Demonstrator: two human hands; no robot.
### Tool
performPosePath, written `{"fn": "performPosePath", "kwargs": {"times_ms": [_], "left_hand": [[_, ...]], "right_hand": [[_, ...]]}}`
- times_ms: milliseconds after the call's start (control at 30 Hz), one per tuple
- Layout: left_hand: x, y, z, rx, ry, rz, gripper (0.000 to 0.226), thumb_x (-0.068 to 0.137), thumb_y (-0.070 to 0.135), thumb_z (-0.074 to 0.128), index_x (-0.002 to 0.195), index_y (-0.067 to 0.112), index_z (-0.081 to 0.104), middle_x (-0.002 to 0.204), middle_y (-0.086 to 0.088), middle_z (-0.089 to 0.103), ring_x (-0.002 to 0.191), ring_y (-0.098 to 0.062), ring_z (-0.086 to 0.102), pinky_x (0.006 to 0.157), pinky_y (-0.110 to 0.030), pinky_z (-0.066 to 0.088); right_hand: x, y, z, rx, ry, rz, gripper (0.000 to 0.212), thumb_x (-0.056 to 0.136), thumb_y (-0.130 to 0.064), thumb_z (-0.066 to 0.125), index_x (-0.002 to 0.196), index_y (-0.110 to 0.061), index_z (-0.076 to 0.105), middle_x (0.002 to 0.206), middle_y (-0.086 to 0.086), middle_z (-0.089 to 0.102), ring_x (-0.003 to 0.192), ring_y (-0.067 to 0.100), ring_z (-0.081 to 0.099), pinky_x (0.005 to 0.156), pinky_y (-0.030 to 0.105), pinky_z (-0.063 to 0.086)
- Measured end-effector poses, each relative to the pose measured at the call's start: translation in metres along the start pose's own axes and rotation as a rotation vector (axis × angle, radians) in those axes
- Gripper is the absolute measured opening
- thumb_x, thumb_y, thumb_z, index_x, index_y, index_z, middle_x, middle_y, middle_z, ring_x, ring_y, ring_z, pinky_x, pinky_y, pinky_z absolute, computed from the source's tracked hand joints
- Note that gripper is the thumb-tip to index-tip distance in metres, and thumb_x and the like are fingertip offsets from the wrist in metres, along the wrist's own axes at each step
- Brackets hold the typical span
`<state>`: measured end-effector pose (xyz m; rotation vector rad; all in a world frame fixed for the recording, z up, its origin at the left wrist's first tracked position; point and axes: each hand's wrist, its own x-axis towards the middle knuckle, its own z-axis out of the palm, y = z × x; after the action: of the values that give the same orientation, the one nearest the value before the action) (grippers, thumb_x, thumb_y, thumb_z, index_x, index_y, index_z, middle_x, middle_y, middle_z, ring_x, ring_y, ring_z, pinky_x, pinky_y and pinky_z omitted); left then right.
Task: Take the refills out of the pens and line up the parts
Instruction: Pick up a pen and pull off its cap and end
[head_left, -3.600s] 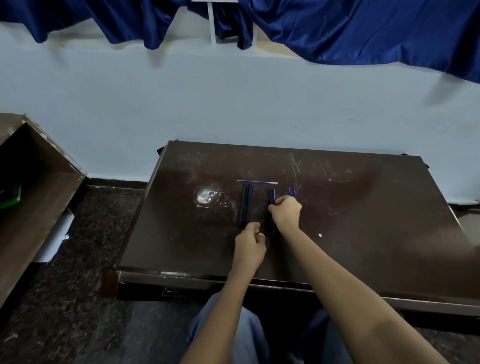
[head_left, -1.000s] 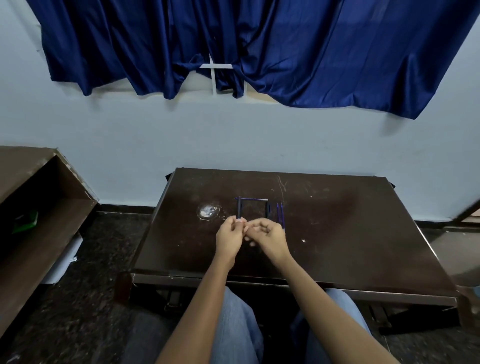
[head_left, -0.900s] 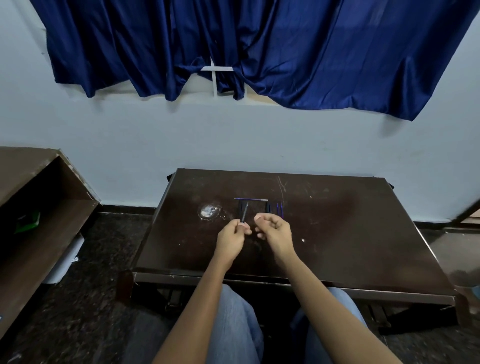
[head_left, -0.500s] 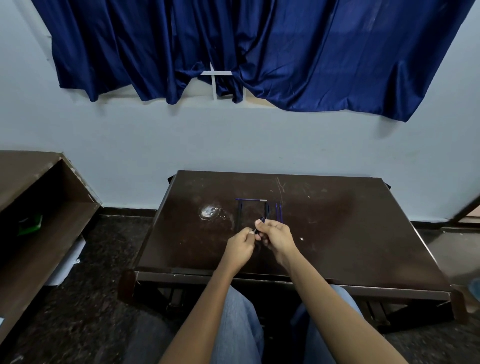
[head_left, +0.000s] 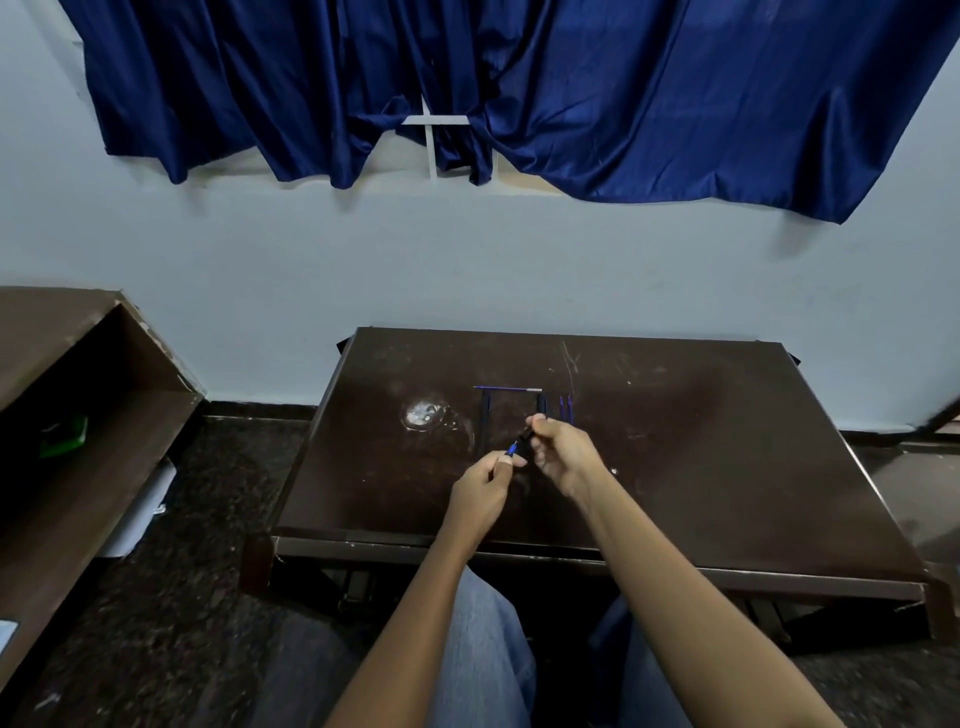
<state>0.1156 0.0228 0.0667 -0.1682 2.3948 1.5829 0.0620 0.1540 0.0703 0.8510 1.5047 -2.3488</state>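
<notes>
Pen (head_left: 525, 435), held over the desk (head_left: 701, 467) near the laid-out parts (head_left: 565, 409): barrel is gripped in the curled right hand (head_left: 563, 457), its blue end, apparently the refill tip, is pinched by the left hand (head_left: 480, 493); extraction is judged under way, and a straight pull apart is called for next.

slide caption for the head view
Left hand pinches the refill, right hand holds the pen over the desk.

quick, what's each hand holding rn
Left hand: pinches the end of the blue refill.
Right hand: grips the black pen barrel.
</notes>
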Motion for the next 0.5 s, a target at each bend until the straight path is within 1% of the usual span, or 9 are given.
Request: {"fn": "performPosePath", "kwargs": {"times_ms": [67, 100, 133, 200, 233, 267, 333, 433, 500], "left_hand": [[0.0, -0.006, -0.003, -0.105, 0.035, -0.086, 0.03, 0.097, 0.029, 0.04, 0.1, 0.025, 0.069, 0.072, -0.013, 0.06, 0.062, -0.009, 0.052, 0.065, -0.032, 0.049], [0.001, -0.009, -0.005, -0.158, 0.067, -0.132, 0.031, 0.096, 0.029, 0.04, 0.1, 0.022, 0.07, 0.072, -0.015, 0.06, 0.062, -0.015, 0.056, 0.065, -0.032, 0.051], [0.003, -0.013, -0.007, -0.204, 0.101, -0.173, 0.03, 0.095, 0.028, 0.041, 0.098, 0.02, 0.07, 0.07, -0.014, 0.059, 0.06, -0.017, 0.057, 0.06, -0.029, 0.05], [0.008, -0.02, -0.009, -0.275, 0.15, -0.231, 0.027, 0.094, 0.021, 0.042, 0.094, 0.016, 0.069, 0.059, -0.001, 0.049, 0.047, -0.01, 0.042, 0.042, -0.019, 0.036], [0.01, -0.021, -0.009, -0.296, 0.165, -0.253, 0.025, 0.094, 0.018, 0.042, 0.094, 0.015, 0.067, 0.058, 0.003, 0.045, 0.045, -0.007, 0.037, 0.039, -0.018, 0.03], [0.012, -0.023, -0.01, -0.306, 0.169, -0.271, 0.024, 0.094, 0.016, 0.042, 0.093, 0.015, 0.066, 0.059, 0.004, 0.045, 0.046, -0.006, 0.035, 0.039, -0.018, 0.028], [0.016, -0.025, -0.01, -0.307, 0.153, -0.299, 0.024, 0.094, 0.014, 0.04, 0.092, 0.015, 0.064, 0.064, 0.002, 0.049, 0.049, -0.007, 0.038, 0.039, -0.018, 0.029], [0.021, -0.028, -0.008, -0.301, 0.122, -0.316, 0.023, 0.096, 0.013, 0.04, 0.091, 0.016, 0.062, 0.069, 0.0, 0.051, 0.051, -0.007, 0.04, 0.04, -0.018, 0.03], [0.025, -0.031, -0.008, -0.301, 0.115, -0.314, 0.021, 0.096, 0.014, 0.041, 0.091, 0.016, 0.062, 0.07, 0.0, 0.052, 0.052, -0.007, 0.04, 0.041, -0.018, 0.031]], "right_hand": [[0.013, -0.007, -0.007, 0.003, 0.087, -0.019, 0.017, 0.091, -0.007, 0.059, 0.074, -0.008, 0.061, 0.049, -0.003, 0.056, 0.041, 0.003, 0.048, 0.036, 0.012, 0.035], [0.02, -0.008, -0.011, -0.063, 0.133, -0.039, 0.019, 0.09, -0.009, 0.062, 0.071, -0.009, 0.059, 0.052, 0.0, 0.055, 0.045, 0.006, 0.047, 0.039, 0.013, 0.036], [0.026, -0.008, -0.015, -0.173, 0.172, -0.065, 0.022, 0.088, -0.01, 0.065, 0.067, -0.009, 0.057, 0.056, 0.004, 0.054, 0.048, 0.008, 0.046, 0.042, 0.015, 0.039], [0.036, 0.0, -0.021, -0.444, 0.227, -0.13, 0.029, 0.083, -0.014, 0.071, 0.061, -0.01, 0.052, 0.06, 0.008, 0.054, 0.051, 0.013, 0.05, 0.052, 0.02, 0.047], [0.039, 0.004, -0.022, -0.582, 0.252, -0.158, 0.033, 0.08, -0.017, 0.075, 0.059, -0.011, 0.051, 0.062, 0.007, 0.058, 0.055, 0.016, 0.056, 0.06, 0.025, 0.052], [0.041, 0.009, -0.023, -0.706, 0.269, -0.173, 0.033, 0.076, -0.021, 0.078, 0.059, -0.013, 0.051, 0.067, 0.006, 0.063, 0.064, 0.019, 0.062, 0.068, 0.029, 0.054], [0.042, 0.015, -0.019, -0.906, 0.263, -0.211, 0.026, 0.073, -0.024, 0.079, 0.068, -0.015, 0.055, 0.082, 0.006, 0.068, 0.079, 0.023, 0.066, 0.073, 0.031, 0.051], [0.044, 0.021, -0.007, -1.09, 0.222, -0.261, 0.02, 0.079, -0.022, 0.074, 0.086, -0.01, 0.061, 0.094, 0.01, 0.066, 0.09, 0.029, 0.065, 0.078, 0.034, 0.052], [0.048, 0.025, 0.002, -1.187, 0.215, -0.283, 0.023, 0.083, -0.021, 0.07, 0.099, -0.006, 0.065, 0.101, 0.013, 0.067, 0.096, 0.033, 0.065, 0.083, 0.038, 0.054]]}}
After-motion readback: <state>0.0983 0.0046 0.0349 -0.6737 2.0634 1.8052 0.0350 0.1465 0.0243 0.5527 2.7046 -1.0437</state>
